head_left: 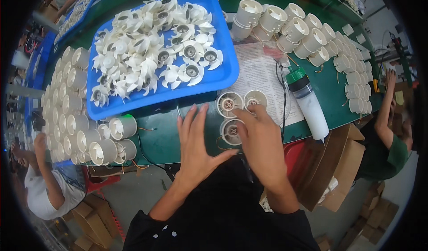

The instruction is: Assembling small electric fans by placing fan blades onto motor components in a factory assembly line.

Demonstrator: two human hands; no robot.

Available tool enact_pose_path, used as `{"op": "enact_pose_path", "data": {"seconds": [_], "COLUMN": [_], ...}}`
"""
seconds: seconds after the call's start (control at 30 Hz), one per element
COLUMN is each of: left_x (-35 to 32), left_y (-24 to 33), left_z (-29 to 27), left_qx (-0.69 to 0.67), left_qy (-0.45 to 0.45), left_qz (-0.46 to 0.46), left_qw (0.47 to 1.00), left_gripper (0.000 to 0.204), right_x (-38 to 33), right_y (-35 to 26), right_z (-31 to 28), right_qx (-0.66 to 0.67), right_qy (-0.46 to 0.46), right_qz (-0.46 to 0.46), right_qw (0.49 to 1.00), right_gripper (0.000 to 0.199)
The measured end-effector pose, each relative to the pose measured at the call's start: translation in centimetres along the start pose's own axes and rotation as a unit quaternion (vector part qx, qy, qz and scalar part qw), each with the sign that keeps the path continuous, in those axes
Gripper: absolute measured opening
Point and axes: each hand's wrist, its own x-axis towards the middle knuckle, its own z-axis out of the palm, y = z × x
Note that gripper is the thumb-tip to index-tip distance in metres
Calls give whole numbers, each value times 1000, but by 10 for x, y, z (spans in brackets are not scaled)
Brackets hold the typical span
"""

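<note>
Three white round fan housings stand close together at the table's near edge: one at the upper left (229,104), one at the upper right (256,97) and one below (230,134). My right hand (264,141) comes down over this group with bent fingers, gripping the upper right housing by its near wall; its fingertips are partly hidden. Just left of the housings hovers my left hand (195,139), holding nothing, its fingers stretched and thumb spread toward the lower housing. Beyond both hands, a blue tray (165,100) holds a heap of white fan impellers (133,50).
White housings (73,101) are stacked at the left, and more (307,37) curve along the back right. A green-capped bottle (308,106) of white paste lies on printed paper (263,68) near a black cable. Cardboard boxes (332,170) stand right, below table level. Co-workers sit both sides.
</note>
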Motion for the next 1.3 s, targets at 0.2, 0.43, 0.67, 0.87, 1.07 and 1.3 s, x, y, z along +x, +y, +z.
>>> {"op": "enact_pose_path", "data": {"seconds": [0.2,0.43,0.67,0.87,1.07,1.3], "left_x": [3,2,2,0,0,-4], "left_y": [0,-2,-5,-6,-6,-7], "left_z": [3,4,9,7,7,6], "left_qx": [47,2,-12,7,21,-4], "left_qy": [-21,7,22,45,35,47], "left_qz": [-16,1,9,4,-4,-4], "left_qw": [999,1000,1000,999,999,999], "left_gripper": [113,90,68,67,69,68], "right_x": [-6,-43,-46,-34,25,-9], "right_y": [-5,14,13,56,134,201], "right_z": [-20,-33,4,-45,-46,-97], "right_qx": [117,117,143,11,-261,216], "right_qy": [46,-6,19,218,127,272], "right_qz": [59,222,165,135,49,66], "right_qw": [990,968,976,967,956,936], "right_gripper": [31,70,86,39,69,58]}}
